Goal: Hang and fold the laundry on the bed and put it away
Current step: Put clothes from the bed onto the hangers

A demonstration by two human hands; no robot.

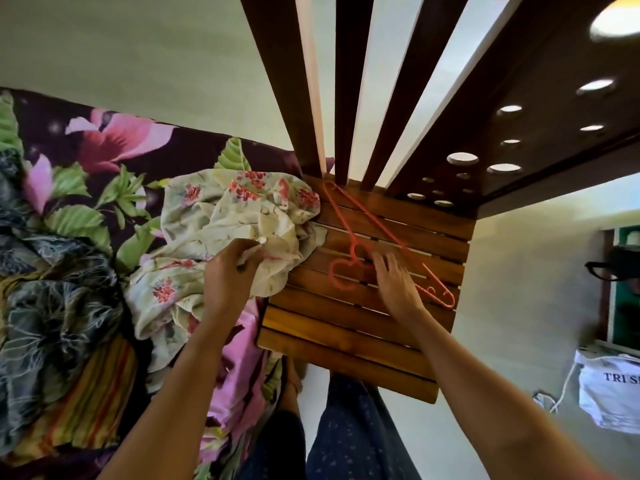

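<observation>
While the left hand (227,275) pinches a fold of the cream flowered garment (242,209) between curled fingers and thumb, the right hand (394,282) lies with straight, spread fingers on the one pink hanger (398,241), close to its hook; the fingers are blurred, so whether they press it cannot be told. The hanger lies flat on a slatted wooden table (346,327), just right of the garment, whose edge spills over the table's left side. The rest of the garment lies crumpled on the bed (173,150), which has a dark sheet with large flowers.

Three more cloths lie on the bed, left and near of the garment: a grey patterned cloth (52,306), a striped cloth (93,393) and a pink cloth (239,368) under the left forearm. Dark wooden bars (349,81) rise from the table's far edge. At the right edge sit a white printed bag (609,393), its contents hidden, and a pair of black glasses (606,271).
</observation>
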